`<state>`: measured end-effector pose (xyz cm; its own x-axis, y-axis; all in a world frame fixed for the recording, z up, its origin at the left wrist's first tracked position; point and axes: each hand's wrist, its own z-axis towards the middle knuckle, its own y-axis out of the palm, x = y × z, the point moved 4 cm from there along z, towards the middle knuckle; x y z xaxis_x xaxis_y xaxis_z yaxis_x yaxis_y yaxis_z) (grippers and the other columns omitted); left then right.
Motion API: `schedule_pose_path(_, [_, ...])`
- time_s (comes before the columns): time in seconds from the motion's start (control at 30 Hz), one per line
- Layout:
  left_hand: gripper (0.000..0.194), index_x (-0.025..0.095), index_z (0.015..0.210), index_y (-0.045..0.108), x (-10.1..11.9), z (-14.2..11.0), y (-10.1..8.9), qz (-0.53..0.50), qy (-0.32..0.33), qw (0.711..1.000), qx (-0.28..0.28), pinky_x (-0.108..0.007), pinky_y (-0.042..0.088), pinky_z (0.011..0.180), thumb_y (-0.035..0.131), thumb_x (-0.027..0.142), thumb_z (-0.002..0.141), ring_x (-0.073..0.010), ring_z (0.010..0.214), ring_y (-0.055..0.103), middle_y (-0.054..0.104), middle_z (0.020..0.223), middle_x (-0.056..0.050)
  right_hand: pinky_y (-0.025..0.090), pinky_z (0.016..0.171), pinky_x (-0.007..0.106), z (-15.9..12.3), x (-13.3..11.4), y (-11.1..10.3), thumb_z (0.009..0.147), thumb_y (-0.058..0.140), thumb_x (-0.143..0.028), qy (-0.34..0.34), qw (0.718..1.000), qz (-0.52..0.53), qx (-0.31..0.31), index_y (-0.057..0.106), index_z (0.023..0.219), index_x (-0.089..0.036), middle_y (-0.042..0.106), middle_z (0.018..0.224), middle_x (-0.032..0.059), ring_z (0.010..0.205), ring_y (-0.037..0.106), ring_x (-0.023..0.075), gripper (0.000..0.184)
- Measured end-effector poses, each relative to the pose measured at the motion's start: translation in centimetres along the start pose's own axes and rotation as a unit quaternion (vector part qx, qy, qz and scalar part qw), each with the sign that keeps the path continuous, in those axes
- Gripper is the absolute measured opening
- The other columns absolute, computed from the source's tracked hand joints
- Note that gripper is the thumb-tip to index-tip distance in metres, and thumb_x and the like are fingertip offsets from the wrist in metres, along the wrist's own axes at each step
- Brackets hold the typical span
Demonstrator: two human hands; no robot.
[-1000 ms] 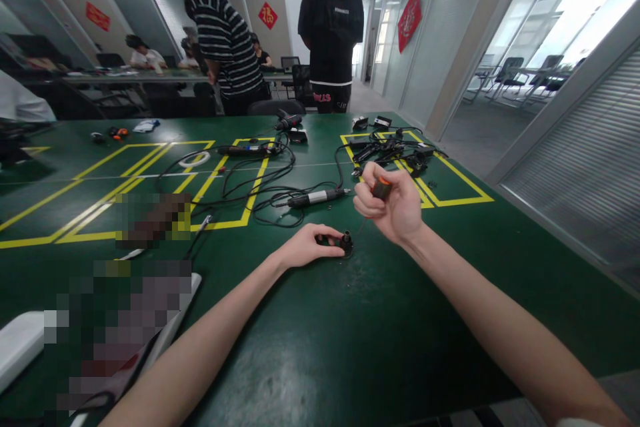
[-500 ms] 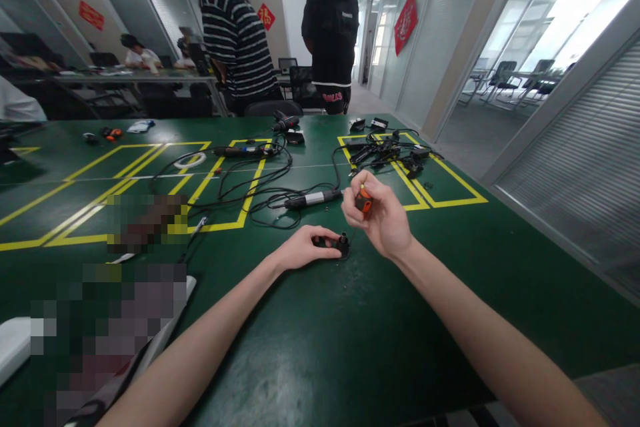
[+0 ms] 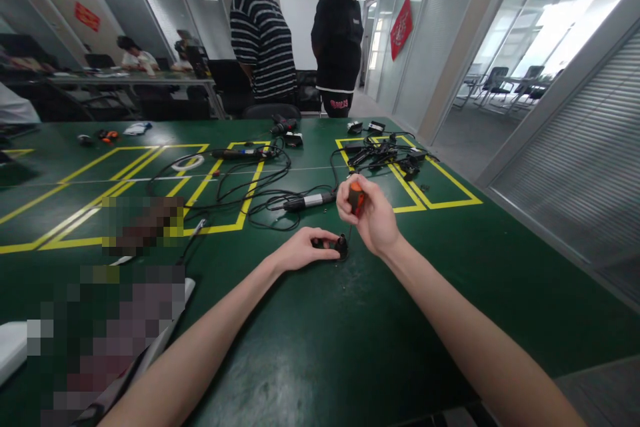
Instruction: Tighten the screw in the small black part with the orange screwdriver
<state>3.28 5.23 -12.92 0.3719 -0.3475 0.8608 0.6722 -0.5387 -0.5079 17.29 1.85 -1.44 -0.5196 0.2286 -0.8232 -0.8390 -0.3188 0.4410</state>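
Note:
My left hand [image 3: 309, 248] rests on the green table, its thumb and fingers closed around a small black part [image 3: 342, 246] with a short upright post at its right end. Much of that part is hidden by the fingers. Above and to the right, my right hand [image 3: 370, 213] grips a screwdriver [image 3: 357, 199] by its orange and black handle. Its thin shaft points down toward the black part; whether the tip touches it I cannot tell. Just beyond both hands lies a black and silver pen-shaped electric tool [image 3: 311, 201] with a cable.
Black parts and cables [image 3: 380, 152] lie heaped inside yellow tape at the back right. Another corded tool [image 3: 243, 153], a white ring [image 3: 188, 163] and a power drill [image 3: 283, 125] are farther back. Two people stand behind the green table [image 3: 400, 327]. Blurred-out items fill the left.
My right hand has shifted slightly left and tipped the screwdriver more upright, its shaft now visible by the black part. My left hand stays put. The standing people have shifted right in view.

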Motion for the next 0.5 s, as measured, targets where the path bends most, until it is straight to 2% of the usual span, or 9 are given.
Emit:
schedule_pose_path(0.1, [0.048, 0.018, 0.113, 0.08, 0.19, -0.04, -0.04, 0.004, 0.005, 1.0, -0.009, -0.026, 0.04, 0.071, 0.08, 0.051, 0.079, -0.0152, 0.075, 0.055, 0.071, 0.087, -0.002, 0.015, 0.041, 0.022, 0.05, -0.13, -0.38, 0.092, 0.059, -0.056, 0.01, 1.0, -0.007, 0.005, 0.051, 0.065, -0.02, 0.036, 0.05, -0.0062, 0.043, 0.025, 0.0071, 0.046])
schedule_pose_path(0.2, [0.046, 0.018, 0.115, 0.08, 0.46, -0.09, -0.05, 0.009, 0.012, 1.0, -0.018, -0.027, 0.041, 0.072, 0.078, 0.049, 0.081, -0.0153, 0.074, 0.056, 0.071, 0.086, -0.002, 0.012, 0.042, 0.021, -0.35, -0.21, -0.31, 0.092, 0.057, -0.059, 0.002, 1.0, 0.004, 0.006, 0.051, 0.075, -0.021, 0.033, 0.05, -0.0086, 0.043, 0.019, 0.0073, 0.042])
schedule_pose_path(0.3, [0.045, 0.019, 0.115, 0.08, 0.58, -0.11, -0.04, 0.016, 0.018, 1.0, -0.019, -0.027, 0.042, 0.073, 0.077, 0.048, 0.082, -0.016, 0.076, 0.056, 0.071, 0.087, -0.003, 0.014, 0.043, 0.021, -0.7, -0.1, -0.23, 0.09, 0.063, -0.053, -0.021, 1.0, 0.0, 0.021, 0.047, 0.083, -0.024, 0.039, 0.053, -0.0092, 0.044, 0.022, 0.0083, 0.034])
schedule_pose_path(0.4, [0.044, 0.02, 0.116, 0.079, 0.53, -0.14, -0.01, 0.024, 0.022, 0.999, -0.018, -0.027, 0.043, 0.075, 0.076, 0.049, 0.083, -0.0171, 0.079, 0.057, 0.07, 0.09, -0.004, 0.018, 0.043, 0.022, -0.57, 0.2, -0.31, 0.089, 0.066, -0.055, -0.021, 0.999, -0.008, 0.029, 0.048, 0.083, -0.024, 0.045, 0.057, -0.0069, 0.046, 0.028, 0.0088, 0.036])
schedule_pose_path(0.5, [0.044, 0.02, 0.118, 0.079, 0.48, -0.19, 0.03, 0.03, 0.027, 0.999, -0.023, -0.027, 0.044, 0.076, 0.073, 0.05, 0.085, -0.0175, 0.08, 0.058, 0.069, 0.092, -0.004, 0.016, 0.043, 0.023, -0.25, 0.42, -0.47, 0.09, 0.061, -0.064, 0.003, 1.0, 0.002, 0.03, 0.049, 0.076, -0.022, 0.038, 0.054, -0.0069, 0.045, 0.025, 0.0084, 0.046])
